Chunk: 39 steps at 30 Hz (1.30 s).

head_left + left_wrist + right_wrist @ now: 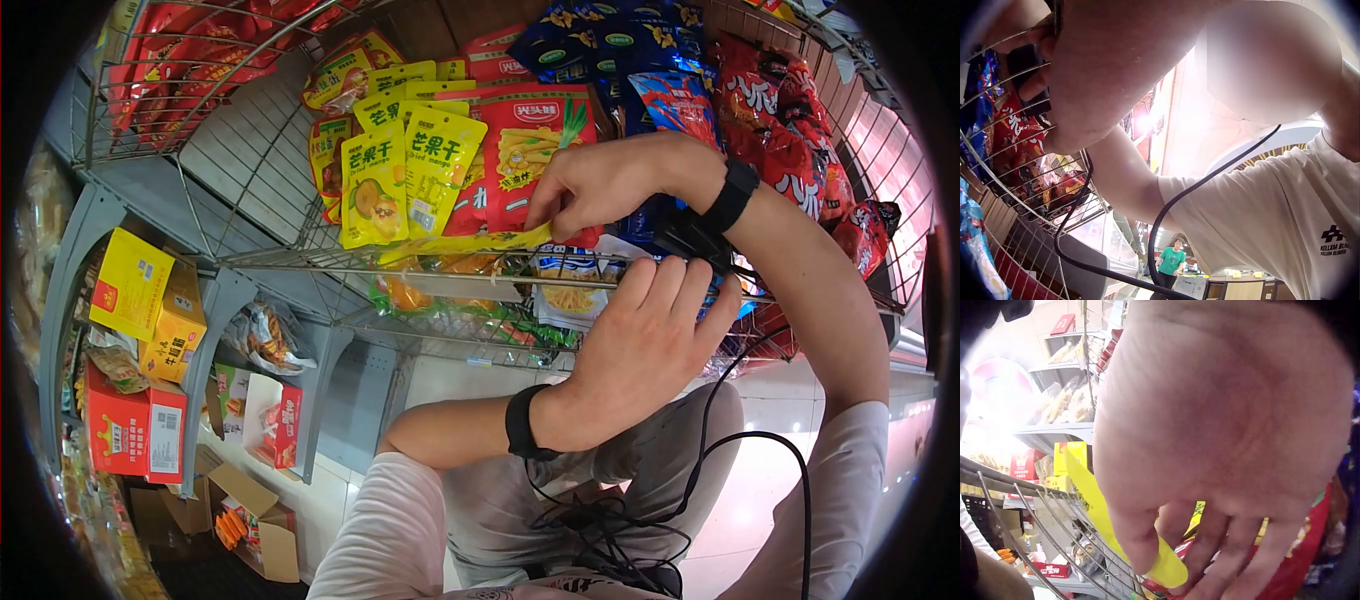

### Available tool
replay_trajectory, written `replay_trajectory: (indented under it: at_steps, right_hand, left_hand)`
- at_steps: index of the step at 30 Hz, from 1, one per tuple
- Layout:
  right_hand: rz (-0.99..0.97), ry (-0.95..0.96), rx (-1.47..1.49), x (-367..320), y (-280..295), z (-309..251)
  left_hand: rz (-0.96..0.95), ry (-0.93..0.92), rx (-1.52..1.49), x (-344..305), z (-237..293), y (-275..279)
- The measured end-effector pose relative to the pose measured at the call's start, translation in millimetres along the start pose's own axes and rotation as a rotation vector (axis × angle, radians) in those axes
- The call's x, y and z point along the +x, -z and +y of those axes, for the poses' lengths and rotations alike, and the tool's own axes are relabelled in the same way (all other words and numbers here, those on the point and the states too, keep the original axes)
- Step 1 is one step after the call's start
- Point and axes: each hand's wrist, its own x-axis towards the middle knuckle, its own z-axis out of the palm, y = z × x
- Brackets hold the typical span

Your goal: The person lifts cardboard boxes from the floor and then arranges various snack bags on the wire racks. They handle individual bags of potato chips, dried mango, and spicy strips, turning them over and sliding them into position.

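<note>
In the head view, my right hand [615,185] pinches the end of a yellow packet [470,242] lying edge-on along the basket's front rail. The right wrist view shows this packet [1094,500] between the thumb and fingers of my right hand [1222,419]. Below my right wrist, my left hand [640,345] holds a black device [690,238] attached at that wrist. Fingertips of my left hand [1107,69] rest against the device [1027,78] in the left wrist view. Upright yellow dried mango packets [372,190] stand left of my right hand.
The wire basket [330,262] also holds red snack bags [770,95] and blue bags [610,45]. Grey shelves [345,400] with boxes [135,425] stand at left. A black cable [805,480] hangs below my arms. A person in green [1172,257] stands in the background.
</note>
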Motion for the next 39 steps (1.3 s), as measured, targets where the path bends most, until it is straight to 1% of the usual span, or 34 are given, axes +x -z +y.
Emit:
replay_trajectory:
  at_steps: [4, 6, 7, 9, 10, 12, 13, 15, 16, 18, 22, 27, 39]
  right_hand:
    - [0.069, -0.039, -0.089, -2.7, 5.9, -9.7]
    - [0.216, -0.042, -0.048, -0.3, 6.7, -8.2]
    - [0.217, -0.042, -0.048, 0.8, 7.1, -7.2]
    - [0.327, 0.063, -0.086, 3.4, 7.5, -4.9]
    - [0.326, 0.063, -0.087, 5.1, 5.9, -4.0]
    - [0.496, 0.064, -0.035, 7.6, 2.4, -4.6]
    - [0.497, 0.065, -0.035, 7.3, 3.3, -6.2]
    - [0.622, 0.04, -0.037, 5.1, 6.9, -11.1]
    - [0.622, 0.04, -0.038, 4.4, 7.8, -13.2]
    - [0.794, 0.079, 0.035, 3.8, 8.8, -16.3]
    - [0.778, 0.107, 0.079, 8.2, 11.5, -12.2]
    - [0.616, 0.157, 0.176, 7.9, 5.7, -14.7]
    - [0.6, 0.114, 0.192, 7.3, 2.9, -16.6]
  left_hand:
    - [0.008, -0.006, 0.009, 0.0, -0.5, -0.2]
    - [0.008, -0.006, 0.007, -0.2, -0.5, -0.5]
    - [0.009, -0.006, 0.008, -0.4, -0.5, -0.3]
    - [0.008, 0.0, -0.01, -0.4, -0.6, 0.4]
    - [0.008, 0.0, -0.009, -0.4, -0.6, 0.6]
    - [0.001, -0.005, 0.002, -0.4, -0.4, 0.9]
    - [0.002, -0.005, 0.003, -0.5, -0.2, 0.9]
    - [0.004, -0.006, 0.012, -0.4, 0.1, 0.5]
    - [0.005, -0.006, 0.013, -0.4, 0.0, 0.3]
    - [0.015, -0.003, -0.005, -0.3, -0.2, -0.1]
    - [0.014, -0.002, 0.005, 0.0, -0.4, 0.2]
    - [0.026, -0.002, 0.001, -0.1, -0.2, 0.2]
    - [0.027, 0.001, 0.002, -0.4, 0.3, -0.4]
